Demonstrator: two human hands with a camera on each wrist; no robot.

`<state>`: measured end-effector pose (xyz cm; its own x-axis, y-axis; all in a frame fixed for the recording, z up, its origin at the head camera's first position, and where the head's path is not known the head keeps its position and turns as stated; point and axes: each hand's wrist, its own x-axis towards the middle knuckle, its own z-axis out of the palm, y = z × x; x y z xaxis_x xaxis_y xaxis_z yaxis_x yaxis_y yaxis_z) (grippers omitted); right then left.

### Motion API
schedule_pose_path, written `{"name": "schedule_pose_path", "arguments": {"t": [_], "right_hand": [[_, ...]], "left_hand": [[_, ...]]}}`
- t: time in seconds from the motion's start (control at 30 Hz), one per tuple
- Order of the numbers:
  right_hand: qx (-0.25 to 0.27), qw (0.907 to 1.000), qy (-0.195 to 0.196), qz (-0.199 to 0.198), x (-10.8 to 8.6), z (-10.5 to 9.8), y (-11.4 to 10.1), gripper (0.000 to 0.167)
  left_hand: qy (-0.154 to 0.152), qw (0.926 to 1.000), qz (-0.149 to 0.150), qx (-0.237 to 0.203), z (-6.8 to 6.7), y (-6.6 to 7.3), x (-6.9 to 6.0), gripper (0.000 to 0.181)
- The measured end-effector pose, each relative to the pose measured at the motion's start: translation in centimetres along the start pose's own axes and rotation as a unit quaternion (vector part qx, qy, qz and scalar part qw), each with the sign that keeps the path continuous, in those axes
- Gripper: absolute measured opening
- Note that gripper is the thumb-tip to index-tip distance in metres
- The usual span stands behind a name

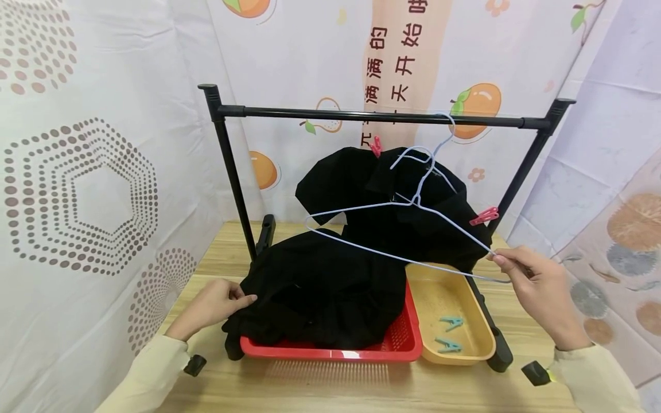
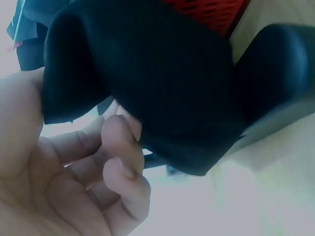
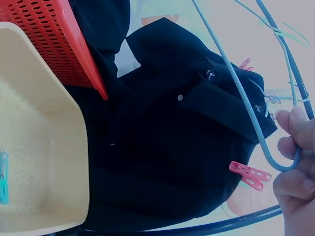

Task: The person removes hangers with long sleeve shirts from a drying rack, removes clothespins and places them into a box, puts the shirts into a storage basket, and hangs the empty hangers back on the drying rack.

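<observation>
My left hand (image 1: 219, 304) pinches the edge of a black garment (image 1: 330, 287) that lies heaped in a red perforated basket (image 1: 330, 354). Up close in the left wrist view, the black cloth (image 2: 162, 83) runs between thumb and fingers. On the other side, my right hand (image 1: 539, 287) holds the corner of a light blue wire hanger (image 1: 372, 250), its bar slanting across in front of the rack. Behind the hanger hangs a black collared shirt (image 1: 356, 178) with pink clothespins (image 1: 484, 215) on it; the right wrist view shows a button on that shirt (image 3: 162, 152).
A black rack's rail (image 1: 330, 116) spans the table, its feet (image 1: 500, 355) standing beside the containers. Right of the basket sits a yellow tray (image 1: 428, 281) with teal clothespins (image 1: 448, 345) inside. Patterned curtains (image 1: 82, 189) enclose the wooden table (image 1: 217, 258).
</observation>
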<state>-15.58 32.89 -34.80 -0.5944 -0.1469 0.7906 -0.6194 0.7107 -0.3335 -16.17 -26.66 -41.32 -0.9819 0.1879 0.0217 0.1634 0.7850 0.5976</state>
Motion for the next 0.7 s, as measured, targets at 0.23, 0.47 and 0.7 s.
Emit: {"name": "schedule_pose_path", "arguments": {"t": [0.23,0.47,0.7], "right_hand": [[0.000,0.9997,0.023,0.009,-0.2,-1.4,0.4,0.015],[0.000,0.9990,0.042,0.013,-0.3,-3.5,0.7,0.009],[-0.007,0.9969,0.063,0.048,-0.7,-5.9,1.0,0.012]], "left_hand": [[-0.048,0.9942,-0.050,-0.083,0.4,-0.3,0.1,0.032],[-0.070,0.9864,-0.074,-0.129,0.9,-0.8,0.2,0.033],[-0.073,0.9868,-0.073,-0.125,0.8,-0.9,0.4,0.033]]}}
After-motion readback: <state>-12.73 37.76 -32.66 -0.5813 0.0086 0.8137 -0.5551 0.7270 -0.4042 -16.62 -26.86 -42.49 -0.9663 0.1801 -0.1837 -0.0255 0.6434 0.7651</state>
